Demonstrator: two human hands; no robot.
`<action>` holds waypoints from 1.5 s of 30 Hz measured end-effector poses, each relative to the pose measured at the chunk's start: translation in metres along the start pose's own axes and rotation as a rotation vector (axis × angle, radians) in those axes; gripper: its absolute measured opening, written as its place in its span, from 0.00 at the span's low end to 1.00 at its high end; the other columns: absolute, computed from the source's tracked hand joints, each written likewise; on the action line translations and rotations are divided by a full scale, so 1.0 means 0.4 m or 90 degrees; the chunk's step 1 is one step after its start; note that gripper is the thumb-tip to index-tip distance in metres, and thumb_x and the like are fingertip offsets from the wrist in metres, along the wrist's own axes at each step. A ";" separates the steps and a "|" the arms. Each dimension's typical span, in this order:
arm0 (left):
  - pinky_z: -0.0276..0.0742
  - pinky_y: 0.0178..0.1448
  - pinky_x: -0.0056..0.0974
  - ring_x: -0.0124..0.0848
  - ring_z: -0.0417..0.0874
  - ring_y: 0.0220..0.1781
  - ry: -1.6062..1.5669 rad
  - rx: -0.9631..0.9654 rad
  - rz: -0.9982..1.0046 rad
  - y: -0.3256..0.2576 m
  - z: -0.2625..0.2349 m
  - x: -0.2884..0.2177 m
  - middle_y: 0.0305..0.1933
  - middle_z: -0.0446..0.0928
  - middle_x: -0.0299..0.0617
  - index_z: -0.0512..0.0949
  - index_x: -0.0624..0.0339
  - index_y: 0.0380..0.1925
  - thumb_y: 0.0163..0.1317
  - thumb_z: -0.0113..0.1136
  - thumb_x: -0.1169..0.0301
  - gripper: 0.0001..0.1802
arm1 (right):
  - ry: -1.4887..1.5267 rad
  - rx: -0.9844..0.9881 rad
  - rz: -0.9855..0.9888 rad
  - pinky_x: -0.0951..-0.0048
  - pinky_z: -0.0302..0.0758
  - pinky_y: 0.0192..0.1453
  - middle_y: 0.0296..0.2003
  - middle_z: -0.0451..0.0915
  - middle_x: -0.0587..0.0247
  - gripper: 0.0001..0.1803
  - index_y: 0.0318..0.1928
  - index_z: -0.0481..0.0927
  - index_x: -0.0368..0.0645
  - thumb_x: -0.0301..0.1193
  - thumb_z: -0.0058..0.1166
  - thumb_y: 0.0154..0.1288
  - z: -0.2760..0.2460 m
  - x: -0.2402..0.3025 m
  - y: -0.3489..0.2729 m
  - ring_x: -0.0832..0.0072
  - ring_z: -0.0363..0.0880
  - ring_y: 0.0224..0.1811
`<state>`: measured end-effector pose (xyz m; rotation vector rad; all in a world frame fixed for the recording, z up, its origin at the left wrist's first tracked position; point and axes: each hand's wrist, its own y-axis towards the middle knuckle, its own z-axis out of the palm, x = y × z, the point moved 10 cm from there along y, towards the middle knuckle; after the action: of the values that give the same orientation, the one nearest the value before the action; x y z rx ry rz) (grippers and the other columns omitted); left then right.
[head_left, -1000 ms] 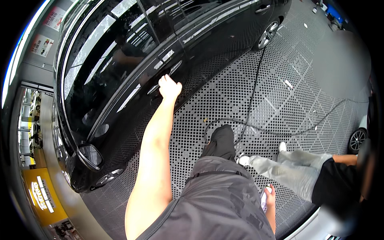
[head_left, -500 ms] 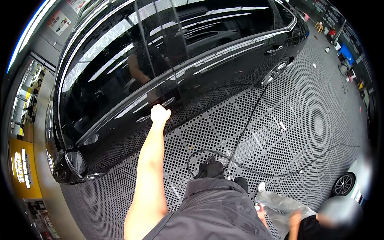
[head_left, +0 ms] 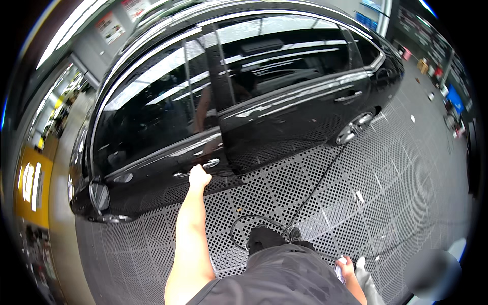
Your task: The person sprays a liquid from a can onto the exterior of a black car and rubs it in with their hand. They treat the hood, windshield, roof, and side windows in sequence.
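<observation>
My left hand (head_left: 200,176) is closed round the handle (head_left: 181,174) of a black car's front door (head_left: 152,188). That door stands slightly ajar, its rear edge out from the rear door (head_left: 290,117). The front window (head_left: 147,107) is up, with light streaks reflected in it. Low beside my body, my right hand (head_left: 347,266) grips a small whitish object (head_left: 340,269); its kind is not clear.
Dark perforated floor tiles (head_left: 315,188) lie beside the car. A black hose (head_left: 317,185) runs from the rear wheel (head_left: 354,129) and loops by my feet. Behind me on the right is another person's grey trouser leg (head_left: 367,282). The wing mirror (head_left: 99,196) juts out at left.
The front door has come away from the car body toward me, my left hand still on its handle. My right hand has come further into view. The person behind shows less.
</observation>
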<state>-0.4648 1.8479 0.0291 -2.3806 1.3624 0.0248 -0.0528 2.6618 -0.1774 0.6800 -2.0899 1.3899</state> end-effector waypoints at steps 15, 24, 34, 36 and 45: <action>0.79 0.62 0.46 0.51 0.75 0.62 0.078 -0.290 0.014 -0.506 0.115 0.188 0.52 0.75 0.55 0.72 0.67 0.46 0.43 0.68 0.71 0.27 | -0.105 0.160 0.044 0.62 0.79 0.54 0.53 0.81 0.50 0.44 0.71 0.64 0.37 0.34 0.72 0.57 -0.212 0.198 0.443 0.63 0.81 0.51; 0.70 0.74 0.48 0.51 0.66 0.75 0.088 -0.154 -0.042 -1.018 0.161 0.454 0.65 0.73 0.54 0.72 0.64 0.52 0.40 0.69 0.79 0.33 | -0.200 0.283 -0.057 0.64 0.78 0.55 0.55 0.81 0.52 0.43 0.72 0.66 0.41 0.35 0.72 0.58 0.144 0.627 0.443 0.65 0.81 0.52; 0.77 0.66 0.49 0.50 0.75 0.69 0.221 0.340 -0.717 -1.931 0.467 0.762 0.68 0.75 0.52 0.78 0.60 0.61 0.55 0.63 0.67 0.30 | -0.349 0.391 -0.019 0.63 0.79 0.56 0.54 0.82 0.51 0.46 0.71 0.69 0.41 0.42 0.75 0.54 0.417 0.514 0.424 0.64 0.81 0.54; 0.80 0.62 0.48 0.50 0.80 0.64 0.127 0.583 -0.613 -2.020 0.709 0.709 0.62 0.79 0.52 0.82 0.58 0.54 0.57 0.60 0.62 0.24 | -0.384 0.411 -0.061 0.63 0.79 0.57 0.56 0.81 0.50 0.46 0.71 0.70 0.42 0.43 0.75 0.54 0.502 0.544 0.390 0.64 0.81 0.55; 0.83 0.53 0.41 0.38 0.89 0.47 -0.562 -0.275 -0.299 -0.846 0.324 0.492 0.48 0.87 0.47 0.84 0.57 0.53 0.64 0.66 0.64 0.19 | -0.448 0.610 -0.207 0.66 0.78 0.52 0.49 0.81 0.58 0.39 0.69 0.66 0.46 0.37 0.71 0.61 1.084 0.904 0.202 0.71 0.79 0.48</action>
<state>-0.0569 1.8819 -0.0203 -2.4404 0.3953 1.1752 -0.4378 2.2435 -0.1291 2.0224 -1.4845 2.1223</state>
